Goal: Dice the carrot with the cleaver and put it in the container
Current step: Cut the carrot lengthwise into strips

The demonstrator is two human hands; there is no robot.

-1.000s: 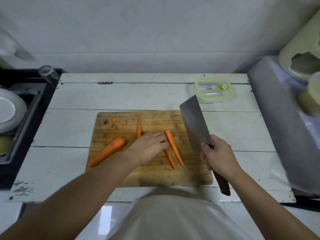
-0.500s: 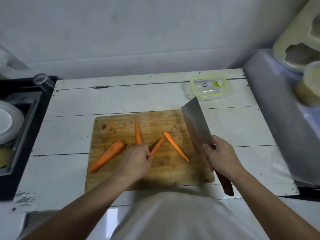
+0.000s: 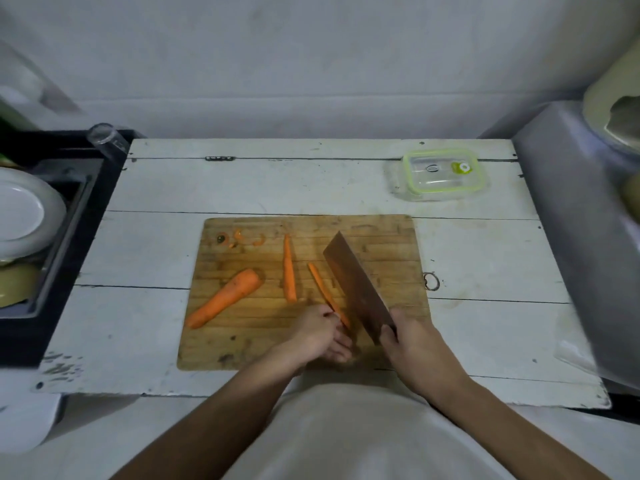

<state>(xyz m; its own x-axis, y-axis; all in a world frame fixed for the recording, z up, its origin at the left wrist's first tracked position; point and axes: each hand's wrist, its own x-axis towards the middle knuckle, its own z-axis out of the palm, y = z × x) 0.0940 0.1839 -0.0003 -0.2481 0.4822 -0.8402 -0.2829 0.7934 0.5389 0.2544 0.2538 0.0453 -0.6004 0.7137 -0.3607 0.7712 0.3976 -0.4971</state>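
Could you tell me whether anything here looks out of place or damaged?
Nothing serious: the container still has its lid on, though the carrot must go in, and the white table has chipped paint at its front left corner.

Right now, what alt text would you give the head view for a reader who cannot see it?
On a wooden cutting board, the left hand holds the near end of a carrot strip while the right hand grips a cleaver beside it. Another strip and a large carrot piece lie to the left; a lidded container sits far right on the white table.
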